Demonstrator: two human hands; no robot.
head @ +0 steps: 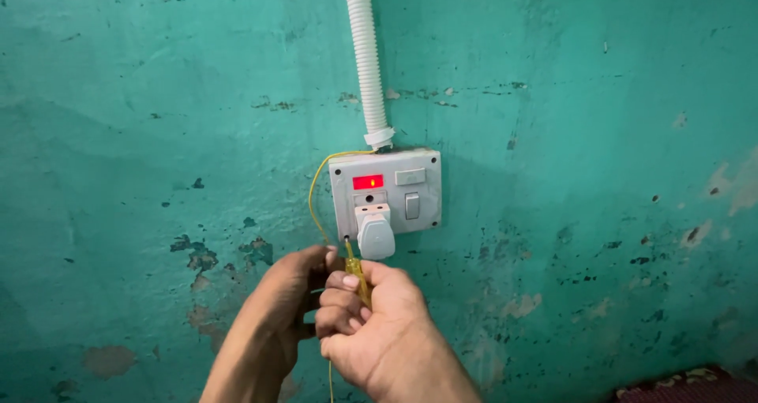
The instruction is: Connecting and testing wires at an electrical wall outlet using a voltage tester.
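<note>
Head view: right hand (377, 324) low in middle of frame, fingers curled tight round yellow screwdriver (357, 273). Screwdriver tip at bottom left screw of grey switch box (385, 191), middle of frame. Left hand (286, 292) just beside right hand, fingers bent in; cannot tell if holding anything. White plug (375, 231) in box. Red light (368, 182) on. White pipe (365, 56) above box. Thin yellow wire (314, 194) left of box. Green wall (158, 134)

We note the switch box (385, 194) on the wall (158, 134), conduit (366, 56) entering above, plug (376, 231) in its lower face, screwdriver (355, 269) at its lower-left corner, both hands below.
</note>
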